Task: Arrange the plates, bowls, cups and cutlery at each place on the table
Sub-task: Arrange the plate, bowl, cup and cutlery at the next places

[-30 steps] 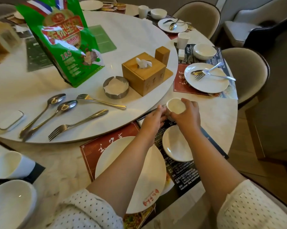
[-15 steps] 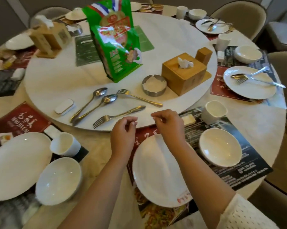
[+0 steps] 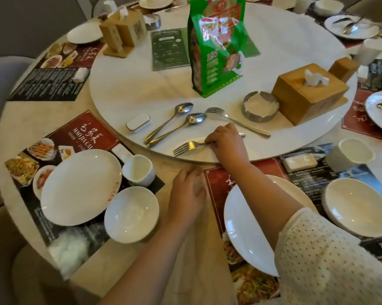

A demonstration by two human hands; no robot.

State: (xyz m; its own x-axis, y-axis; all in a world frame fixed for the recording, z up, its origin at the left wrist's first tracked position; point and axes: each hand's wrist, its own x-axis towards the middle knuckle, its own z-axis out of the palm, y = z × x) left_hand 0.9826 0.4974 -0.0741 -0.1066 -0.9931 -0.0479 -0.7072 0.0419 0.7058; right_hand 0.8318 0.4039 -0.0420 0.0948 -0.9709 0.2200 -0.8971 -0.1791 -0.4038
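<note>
We have our right hand (image 3: pixel 227 142) on the slim steel fork (image 3: pixel 189 146), fingers (image 3: pixel 210 143) pinched shut around its handle, tines pointing left; it lies at the near edge of the round white turntable (image 3: pixel 124 89), presumably because the cutlery was pooled there for sharing out. Just beyond it lie two steel spoons (image 3: pixel 174 122) and a second steel fork (image 3: pixel 236 121), untouched. Our left hand (image 3: pixel 188 190) rests palm down on the pale marble surface (image 3: pixel 16 119), fingers loosely spread and holding nothing, likely steadying us as we lean in. Near right of it sits the white dinner plate (image 3: pixel 243 227) on its red placemat (image 3: pixel 218 179), with a white bowl (image 3: pixel 357 210) and white cup (image 3: pixel 353 153) to its right, still lacking cutlery; we judge the fork is meant for it.
</note>
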